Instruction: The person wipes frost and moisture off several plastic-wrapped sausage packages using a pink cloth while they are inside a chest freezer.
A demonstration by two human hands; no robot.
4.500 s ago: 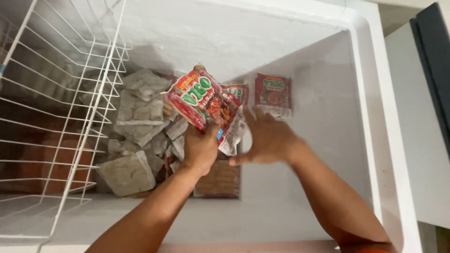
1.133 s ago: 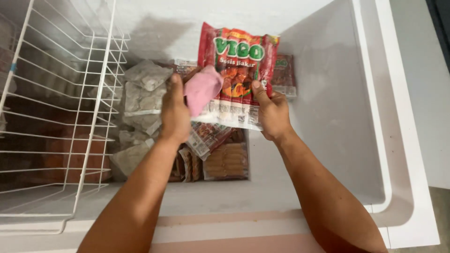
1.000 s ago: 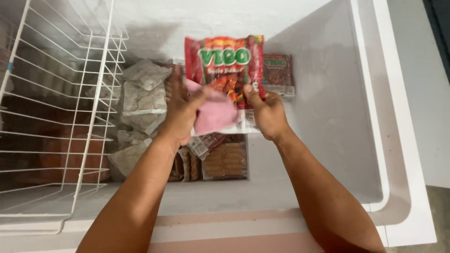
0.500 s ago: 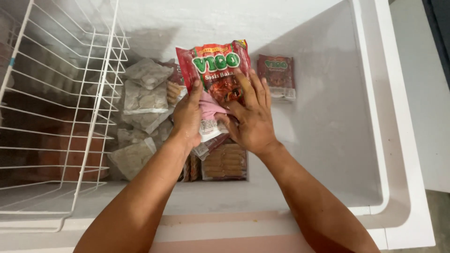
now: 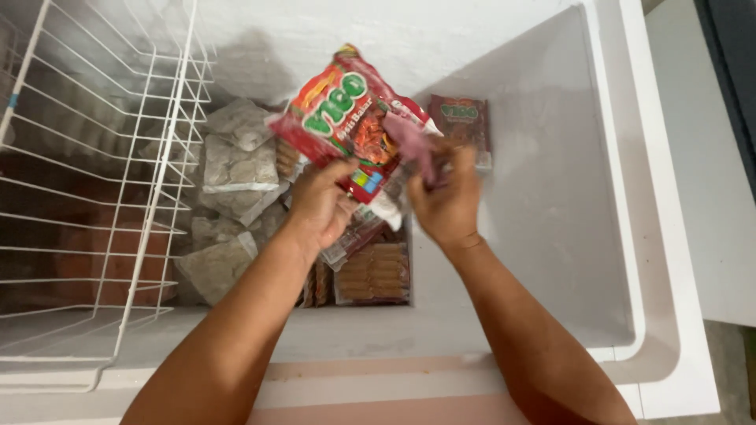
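Fingers (image 5: 337, 169) of the left hand (image 5: 319, 206) closed on the near edge of a red snack packet (image 5: 346, 126), thumb on top, packet tilted with its far end up and left, held in the air over the open chest freezer (image 5: 661, 315). Right hand (image 5: 447, 203) fingers pinched on a small pinkish-purple piece (image 5: 411, 142) touching the packet's right edge; what that piece is, cannot tell. Both hands close together, above the freezer's middle. Directly below them: clear-wrapped packs of brown sausages (image 5: 374, 271) lying flat on the freezer bottom, near side. Left of those, a pile of pale grey frosted bags (image 5: 228, 169), several stacked, running from near to far. Second red packet (image 5: 461, 126) lies flat on the raised white step at the right, far end, just beside the right hand's fingertips in view. White wire basket (image 5: 94, 181) hangs at the left, dark reddish packs blurred under it. Frost on the far inner wall.
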